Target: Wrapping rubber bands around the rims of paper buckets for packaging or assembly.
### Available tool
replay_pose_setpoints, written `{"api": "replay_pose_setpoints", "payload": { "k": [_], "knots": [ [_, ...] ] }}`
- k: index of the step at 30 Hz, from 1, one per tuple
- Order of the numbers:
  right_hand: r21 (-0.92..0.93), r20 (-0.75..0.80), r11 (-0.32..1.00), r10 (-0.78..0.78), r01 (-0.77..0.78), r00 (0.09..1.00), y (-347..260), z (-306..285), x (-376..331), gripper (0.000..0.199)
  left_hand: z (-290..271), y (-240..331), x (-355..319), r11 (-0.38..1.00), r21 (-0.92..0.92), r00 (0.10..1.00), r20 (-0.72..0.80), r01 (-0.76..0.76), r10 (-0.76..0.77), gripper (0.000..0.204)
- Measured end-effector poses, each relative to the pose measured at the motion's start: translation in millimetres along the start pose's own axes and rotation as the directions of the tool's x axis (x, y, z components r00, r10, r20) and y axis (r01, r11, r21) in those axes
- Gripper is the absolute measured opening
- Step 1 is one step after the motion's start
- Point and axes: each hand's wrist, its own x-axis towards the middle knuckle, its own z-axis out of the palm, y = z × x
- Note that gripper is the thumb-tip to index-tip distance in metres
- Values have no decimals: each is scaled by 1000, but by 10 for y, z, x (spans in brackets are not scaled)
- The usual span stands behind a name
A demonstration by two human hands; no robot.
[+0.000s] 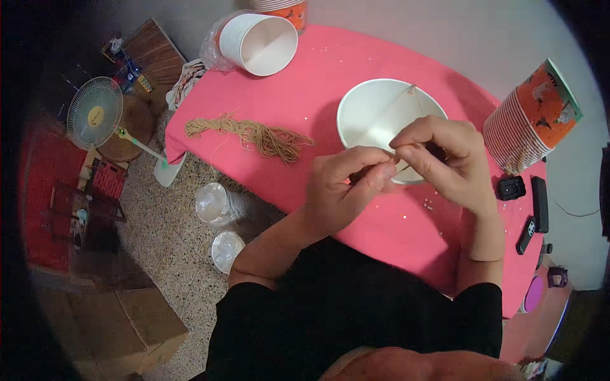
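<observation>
Centre frame: left hand (346, 184) and right hand (445, 159), fingertips pinched shut on a thin string (381, 117) running up-right across white bowl (356, 111).

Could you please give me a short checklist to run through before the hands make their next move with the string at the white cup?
1. Left hand pinches the thin string: ok, thumb and fingers closed at the strand.
2. Right hand grips the same strand: ok, fingertips meet the left hand's.
3. White paper cup within reach: ok, it lies just behind both hands on the pink tablecloth.
4. String runs across the cup's mouth: ok, a thin line shows inside.
5. Spare twine bundle at hand: ok, to the left on the cloth.
6. Knot formed between the fingertips: cannot tell, hidden by the fingers.
</observation>
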Motion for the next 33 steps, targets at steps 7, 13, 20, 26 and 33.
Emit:
{"api": "replay_pose_setpoints", "payload": {
  "k": [7,13,20,26,33],
  "knots": [
    [52,134,982,175,-183,975,-62,-279,0,8,-153,-11,59,974,-228,994,-99,19,-43,12],
    [47,230,997,46,-59,972,24,-236,-19,11,-166,-28,132,984,-77,969,-175,161,-172,14],
    [37,137,998,-52,48,989,34,-131,27,9,-26,21,86,956,290,995,-97,33,-5,13],
    [2,19,1000,-30,30,999,227,-50,82,10,-20,-8,51,982,114,987,-76,150,-142,8],
    [-225,113,919,-305,324,946,232,-186,124,12,-187,-106,53,946,-200,952,-124,253,-281,10]
  ]
}}
